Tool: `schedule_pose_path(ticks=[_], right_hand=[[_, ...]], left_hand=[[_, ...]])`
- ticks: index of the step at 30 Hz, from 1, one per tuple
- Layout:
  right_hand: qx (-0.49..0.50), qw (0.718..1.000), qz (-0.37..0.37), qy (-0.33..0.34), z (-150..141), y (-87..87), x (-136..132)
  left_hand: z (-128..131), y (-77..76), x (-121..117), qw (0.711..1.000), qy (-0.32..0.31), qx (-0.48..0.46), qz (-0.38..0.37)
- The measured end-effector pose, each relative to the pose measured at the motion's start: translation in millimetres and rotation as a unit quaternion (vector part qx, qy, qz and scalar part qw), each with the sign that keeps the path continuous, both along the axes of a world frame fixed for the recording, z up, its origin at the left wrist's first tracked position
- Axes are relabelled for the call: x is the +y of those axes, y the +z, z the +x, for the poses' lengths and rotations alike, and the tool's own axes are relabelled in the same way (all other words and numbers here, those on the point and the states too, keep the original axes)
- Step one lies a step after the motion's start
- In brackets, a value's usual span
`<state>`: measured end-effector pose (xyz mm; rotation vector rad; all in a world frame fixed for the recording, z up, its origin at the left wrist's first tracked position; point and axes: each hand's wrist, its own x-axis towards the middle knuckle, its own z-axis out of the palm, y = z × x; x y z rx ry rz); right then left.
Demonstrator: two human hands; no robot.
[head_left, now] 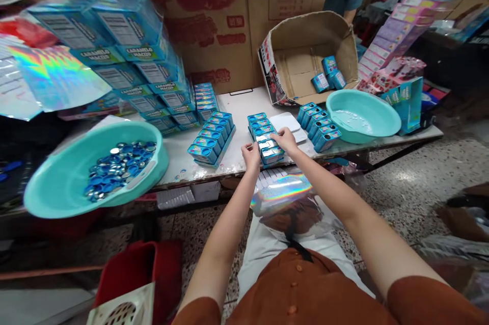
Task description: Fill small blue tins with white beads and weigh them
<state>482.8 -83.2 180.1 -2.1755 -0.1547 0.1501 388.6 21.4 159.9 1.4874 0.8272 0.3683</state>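
Observation:
A row of small blue boxes (265, 136) stands on the table in front of me, with pale, shiny patches on the tops of its nearer ones. My left hand (251, 155) is closed in a pinch at the row's near left side; whatever its fingertips hold is too small to make out. Over the row's right edge, my right hand (286, 140) has its fingers drawn together against the box tops. Another blue row (212, 139) sits to the left on a blue tray. To the right is a row of boxes (319, 126) with dark round holes. A shiny rainbow sheet (284, 190) lies over my lap.
At left, a turquoise basin (49, 182) holds many blue and silver round pieces, before stacked blue cartons (126, 24). At right are another turquoise basin (385, 113) and an open cardboard box (294, 68) with several blue boxes. A white flat object (286, 122) lies beside my right hand.

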Motion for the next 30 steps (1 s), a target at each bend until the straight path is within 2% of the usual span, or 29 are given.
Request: schedule_pose_path(ticks=[2, 3, 5, 7, 9, 10, 12, 15, 17, 20, 23, 26, 28, 30], right_hand=[[-0.033, 0.999, -0.017, 0.016, -12, 7.5, -16], [-0.058, 0.997, -0.032, 0.029, -19, 11.3, -29], [-0.114, 0.988, -0.087, 0.053, -33, 17.3, -62], [-0.132, 0.975, -0.174, 0.048, -44, 18.6, -100], [-0.048, 0.967, -0.250, 0.022, -52, 13.9, -134], [0.005, 0.964, -0.264, 0.016, -56, 9.7, -147], [0.102, 0.969, -0.222, 0.026, -63, 0.1, -163], [0.215, 0.972, -0.027, 0.090, -81, -8.8, -170], [0.266, 0.950, 0.101, 0.127, -96, -6.9, -172], [0.285, 0.925, 0.206, 0.144, -120, 4.8, -181], [0.261, 0.925, 0.231, 0.151, -139, 15.6, -201], [0.239, 0.932, 0.220, 0.161, -151, 18.0, -225], [0.209, 0.944, 0.189, 0.172, -154, 19.1, -238], [0.107, 0.974, 0.122, 0.156, -153, 25.8, -247]], left_hand=[[-19, 4.2, -9, 0.995, 0.056, -0.007, 0.083], [-31, 6.0, -14, 0.988, 0.064, -0.019, 0.136], [-61, 7.3, -24, 0.969, 0.019, -0.042, 0.245], [-91, 3.9, -34, 0.945, -0.064, -0.032, 0.319], [-113, -4.1, -43, 0.928, -0.131, 0.003, 0.348], [-121, -9.3, -47, 0.925, -0.154, 0.024, 0.345], [-129, -19.8, -53, 0.930, -0.184, 0.059, 0.312], [-127, -28.6, -56, 0.944, -0.206, 0.075, 0.245], [-123, -26.2, -55, 0.949, -0.208, 0.069, 0.226], [-117, -10.7, -53, 0.945, -0.242, 0.059, 0.211], [-117, 12.2, -57, 0.935, -0.304, 0.053, 0.172], [-122, 36.0, -66, 0.932, -0.329, 0.017, 0.151], [-127, 50.8, -76, 0.933, -0.328, -0.012, 0.148], [-134, 64.1, -86, 0.938, -0.312, -0.023, 0.152]])
